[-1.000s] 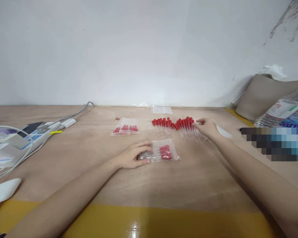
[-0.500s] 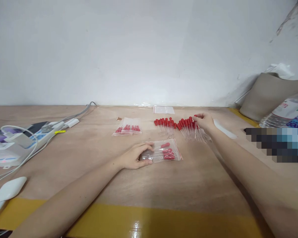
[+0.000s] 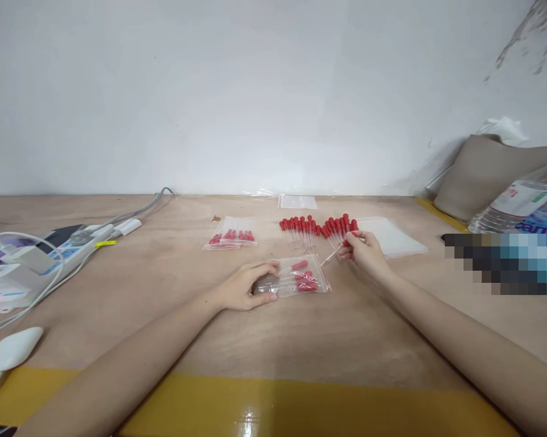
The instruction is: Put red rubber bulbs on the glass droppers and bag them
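Observation:
My left hand (image 3: 246,286) pinches the open end of a clear zip bag (image 3: 295,278) that lies on the wooden table (image 3: 300,340) and holds several red-bulbed droppers. My right hand (image 3: 363,250) is closed on one red-bulbed glass dropper (image 3: 336,250), its tip pointing at the bag's mouth. Just behind lie two fans of loose red-bulbed droppers (image 3: 319,230). A filled bag of droppers (image 3: 231,237) rests further left.
Empty clear bags (image 3: 391,237) lie right of the droppers, another flat bag (image 3: 297,201) by the wall. A power strip with cables (image 3: 68,246) sits at left, a white object (image 3: 9,351) front left, water bottles (image 3: 519,203) and a beige pouch (image 3: 487,170) at right.
My right hand has come off the right-hand pile with one dropper and moved toward the bag. The left hand has stayed on the bag.

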### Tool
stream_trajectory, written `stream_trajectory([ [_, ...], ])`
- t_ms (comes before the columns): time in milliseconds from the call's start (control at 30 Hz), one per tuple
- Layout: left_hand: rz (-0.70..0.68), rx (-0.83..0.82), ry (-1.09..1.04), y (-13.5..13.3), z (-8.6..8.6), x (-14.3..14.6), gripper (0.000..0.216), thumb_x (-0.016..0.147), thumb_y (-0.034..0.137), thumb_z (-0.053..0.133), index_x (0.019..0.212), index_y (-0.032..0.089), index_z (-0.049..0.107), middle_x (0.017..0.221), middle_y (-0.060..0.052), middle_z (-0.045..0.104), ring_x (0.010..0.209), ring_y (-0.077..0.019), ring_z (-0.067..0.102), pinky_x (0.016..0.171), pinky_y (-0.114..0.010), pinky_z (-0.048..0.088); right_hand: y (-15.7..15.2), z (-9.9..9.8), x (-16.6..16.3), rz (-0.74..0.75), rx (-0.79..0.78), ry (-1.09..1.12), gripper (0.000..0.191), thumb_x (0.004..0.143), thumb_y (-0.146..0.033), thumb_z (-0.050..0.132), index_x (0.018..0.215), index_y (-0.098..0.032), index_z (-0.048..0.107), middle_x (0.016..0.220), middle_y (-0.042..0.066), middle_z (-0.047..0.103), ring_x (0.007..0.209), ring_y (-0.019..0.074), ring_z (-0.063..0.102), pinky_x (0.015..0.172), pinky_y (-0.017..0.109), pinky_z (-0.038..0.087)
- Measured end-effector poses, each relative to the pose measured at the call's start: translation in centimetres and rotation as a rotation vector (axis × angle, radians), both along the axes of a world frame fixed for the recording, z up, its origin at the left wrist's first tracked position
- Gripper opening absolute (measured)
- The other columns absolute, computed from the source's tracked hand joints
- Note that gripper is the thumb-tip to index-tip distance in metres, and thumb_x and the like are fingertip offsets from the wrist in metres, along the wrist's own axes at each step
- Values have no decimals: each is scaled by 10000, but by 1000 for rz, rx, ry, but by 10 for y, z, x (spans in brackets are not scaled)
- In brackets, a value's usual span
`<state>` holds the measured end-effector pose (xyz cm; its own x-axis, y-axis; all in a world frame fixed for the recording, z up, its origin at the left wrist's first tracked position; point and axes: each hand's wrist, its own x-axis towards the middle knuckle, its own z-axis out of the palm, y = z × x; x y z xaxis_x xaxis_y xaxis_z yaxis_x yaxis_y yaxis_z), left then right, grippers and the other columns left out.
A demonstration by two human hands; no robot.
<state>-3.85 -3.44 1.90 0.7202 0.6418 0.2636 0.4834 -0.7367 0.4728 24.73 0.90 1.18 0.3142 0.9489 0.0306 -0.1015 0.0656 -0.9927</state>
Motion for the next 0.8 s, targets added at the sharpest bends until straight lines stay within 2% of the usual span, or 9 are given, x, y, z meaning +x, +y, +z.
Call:
stream_trajectory([
  [200, 1, 13, -1, 1, -2, 0, 479, 754, 393, 596, 1171, 196, 467, 1282, -115, 471, 1166, -250, 463, 973, -403, 379, -10, -11, -8, 195, -75, 120, 262, 659, -302, 664, 739, -206, 434, 639, 2, 594, 569, 137, 620, 562, 284, 543],
  [367, -5, 19, 7, 2, -3, -1, 519, 763, 399, 589, 1217, 199, 438, 1289, -112, 463, 1173, -246, 455, 985, -403, 368, -19, -15, -10, 329, 14, -204, 291, 563, -329, 730, 724, -170, 547, 585, -32, 579, 499, 84, 530, 487, 216, 469],
  [467, -7, 23, 12, 2, -3, -1, 530, 762, 400, 590, 1225, 199, 431, 1285, -107, 467, 1170, -240, 457, 988, -396, 367, -18, -16, -12, 389, 57, -348, 260, 556, -323, 719, 718, -163, 593, 611, -27, 602, 517, 83, 520, 499, 215, 443],
  [567, -5, 22, 12, 2, -3, 0, 534, 764, 396, 588, 1232, 198, 424, 1279, -103, 473, 1158, -236, 468, 986, -390, 371, -17, -16, -18, 447, 82, -397, 212, 560, -293, 705, 710, -164, 629, 627, -16, 625, 536, 97, 534, 518, 227, 439],
  [700, -4, 24, 10, 2, -3, 0, 547, 760, 396, 594, 1238, 196, 419, 1276, -102, 477, 1163, -239, 463, 991, -391, 367, -20, -13, -26, 528, 44, -333, 179, 603, -305, 668, 729, -181, 644, 663, -4, 656, 589, 129, 580, 539, 248, 455],
  [800, -3, 29, 12, 3, -4, -1, 551, 760, 400, 593, 1240, 194, 417, 1276, -106, 477, 1160, -243, 467, 986, -398, 372, -24, -9, -25, 583, -6, -284, 222, 636, -338, 642, 791, -179, 639, 677, -4, 656, 550, 108, 562, 500, 227, 436],
])
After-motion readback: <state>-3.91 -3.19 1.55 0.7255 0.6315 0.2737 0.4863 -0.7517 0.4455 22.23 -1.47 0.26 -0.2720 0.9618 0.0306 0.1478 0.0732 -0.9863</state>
